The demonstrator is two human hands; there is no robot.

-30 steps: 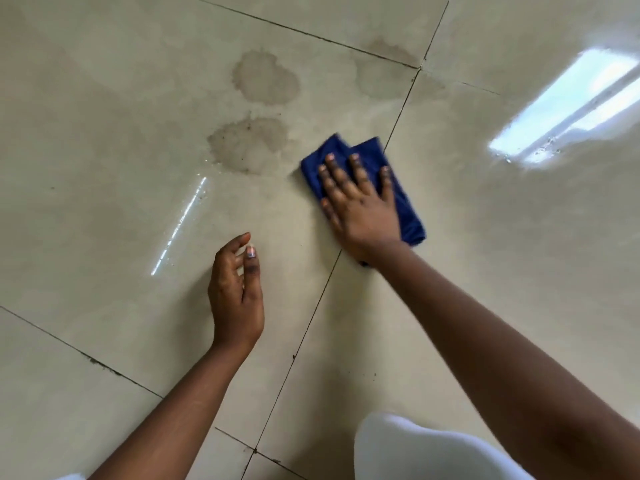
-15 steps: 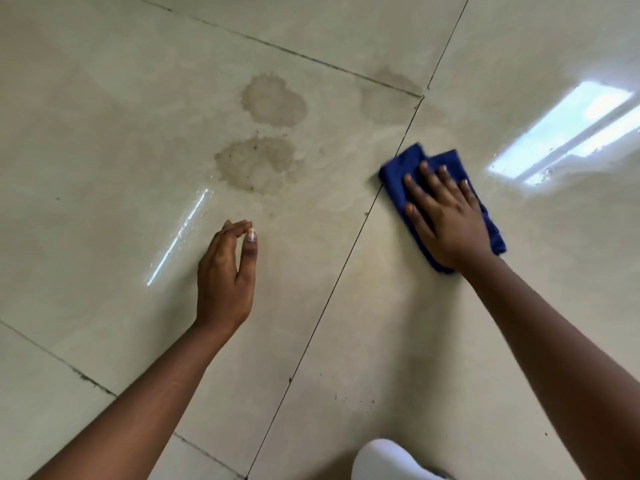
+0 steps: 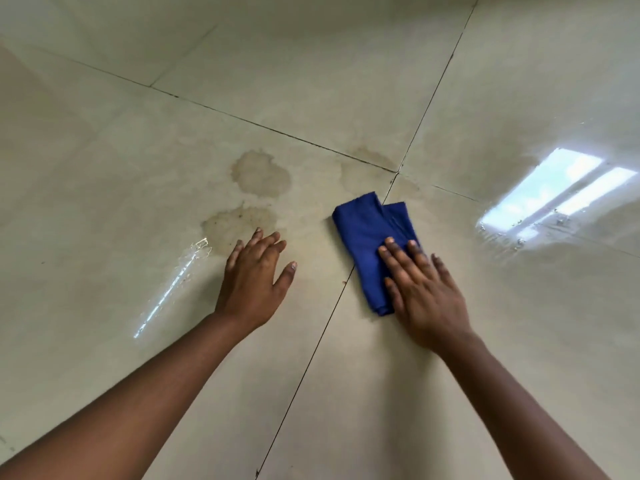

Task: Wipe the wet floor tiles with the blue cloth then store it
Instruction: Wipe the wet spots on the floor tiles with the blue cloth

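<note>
The blue cloth (image 3: 372, 240), folded, lies flat on the floor tiles (image 3: 311, 98) across the grout line (image 3: 322, 327) that runs toward the viewer, just this side of where four tiles meet. The right hand (image 3: 424, 292) presses down on the cloth's near right part, palm flat, its grip wide with fingers (image 3: 394, 258) spread and straight; the far half of the cloth shows bare beyond the fingertips. The right forearm reaches in from the lower right. The left hand (image 3: 252, 275) rests flat on the tile left of the cloth, apart from it, grip wide and holding nothing, thumb splayed toward the cloth. Brownish wet patches (image 3: 259, 173) lie left of the cloth, beyond the left hand; one (image 3: 239, 221) touches its fingertips.
</note>
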